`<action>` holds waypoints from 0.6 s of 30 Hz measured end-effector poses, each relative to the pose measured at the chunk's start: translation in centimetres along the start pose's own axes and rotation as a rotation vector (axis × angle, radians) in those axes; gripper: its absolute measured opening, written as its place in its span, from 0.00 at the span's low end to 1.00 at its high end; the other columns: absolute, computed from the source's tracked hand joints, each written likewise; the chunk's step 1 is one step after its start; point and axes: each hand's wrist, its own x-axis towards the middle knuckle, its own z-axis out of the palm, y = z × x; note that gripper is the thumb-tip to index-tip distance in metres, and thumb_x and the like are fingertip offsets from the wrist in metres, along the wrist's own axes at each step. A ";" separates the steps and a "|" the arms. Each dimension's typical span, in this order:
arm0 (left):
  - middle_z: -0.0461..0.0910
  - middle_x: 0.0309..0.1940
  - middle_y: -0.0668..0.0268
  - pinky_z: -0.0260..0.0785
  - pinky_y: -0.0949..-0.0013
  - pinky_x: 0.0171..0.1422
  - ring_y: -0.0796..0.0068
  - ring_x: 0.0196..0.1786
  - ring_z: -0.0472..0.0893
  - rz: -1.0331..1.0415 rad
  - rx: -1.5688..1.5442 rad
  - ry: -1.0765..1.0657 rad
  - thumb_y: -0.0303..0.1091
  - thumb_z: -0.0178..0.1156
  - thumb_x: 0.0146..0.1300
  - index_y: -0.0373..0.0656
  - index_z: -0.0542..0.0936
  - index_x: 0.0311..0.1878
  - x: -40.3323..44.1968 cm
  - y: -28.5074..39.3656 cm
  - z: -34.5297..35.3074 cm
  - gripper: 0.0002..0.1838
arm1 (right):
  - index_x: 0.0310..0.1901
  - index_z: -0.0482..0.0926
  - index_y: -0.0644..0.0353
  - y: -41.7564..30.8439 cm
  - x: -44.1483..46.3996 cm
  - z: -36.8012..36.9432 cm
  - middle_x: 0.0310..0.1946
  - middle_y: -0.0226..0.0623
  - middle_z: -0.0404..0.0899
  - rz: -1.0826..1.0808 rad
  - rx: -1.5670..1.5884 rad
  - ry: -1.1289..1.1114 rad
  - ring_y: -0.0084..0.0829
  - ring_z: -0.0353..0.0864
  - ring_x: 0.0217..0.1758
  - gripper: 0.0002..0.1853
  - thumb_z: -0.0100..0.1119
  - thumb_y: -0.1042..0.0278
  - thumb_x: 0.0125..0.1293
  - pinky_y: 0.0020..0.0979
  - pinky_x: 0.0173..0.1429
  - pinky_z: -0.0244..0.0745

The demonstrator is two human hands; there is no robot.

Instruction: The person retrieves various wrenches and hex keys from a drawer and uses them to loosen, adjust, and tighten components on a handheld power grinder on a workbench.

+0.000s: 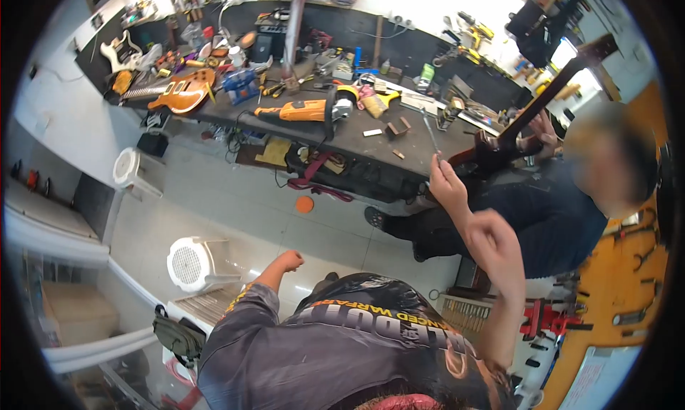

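In the head view, our left hand (290, 260) was raised over the floor (342, 240) with its fingers curled inward; we could not tell whether anything was inside them. Our right hand (494, 242) was bent at the wrist and loosely closed, and its grip was unclear too.

Just beyond our right hand, a third hand (448, 185) pinched a thin tool (431, 133) that pointed up toward the counter (349, 147). (Its forearm passed behind our right hand, so we took it for the other person's.) That person (549, 214) sat to the right of our right hand, in dark clothes, and had another hand (545, 133) at the neck of a dark guitar (492, 152), which lay tilted across their lap beside the counter.

On the counter, ahead of both our hands, we had an orange angle grinder (300, 110), a brush (373, 103), a white piece (372, 132) and a small brown block (398, 128). Farther off, ahead and to the left of our left hand, an orange-brown guitar (183, 93) rested near a blue container (241, 85).

An orange disc (305, 205) lay on the floor ahead of our left hand, and a white stool (188, 265) stood to that hand's left. A red vise (546, 319) was to the right of our right forearm.
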 end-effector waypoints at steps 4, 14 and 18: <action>0.93 0.52 0.51 0.85 0.53 0.56 0.53 0.51 0.93 0.262 0.222 -0.054 0.43 0.69 0.73 0.38 0.88 0.62 1.1 5.9 1.7 0.22 | 0.63 0.80 0.65 3.6 10.6 4.7 0.50 0.50 0.85 -0.293 -0.459 0.375 0.51 0.87 0.55 0.16 0.63 0.63 0.83 0.46 0.59 0.81; 0.91 0.63 0.51 0.79 0.52 0.73 0.49 0.67 0.89 0.461 0.353 -0.161 0.47 0.68 0.78 0.41 0.84 0.71 -5.3 13.7 -1.9 0.26 | 0.51 0.80 0.61 2.1 19.2 9.8 0.40 0.50 0.91 -0.353 -0.598 0.302 0.57 0.91 0.48 0.13 0.55 0.60 0.88 0.53 0.55 0.84; 0.88 0.68 0.58 0.77 0.58 0.75 0.60 0.70 0.86 0.656 0.299 -0.199 0.45 0.66 0.82 0.42 0.81 0.76 -11.5 23.0 -9.3 0.26 | 0.48 0.80 0.63 -4.7 19.9 12.0 0.39 0.48 0.91 -0.342 -0.073 0.078 0.50 0.93 0.47 0.15 0.53 0.60 0.90 0.45 0.55 0.85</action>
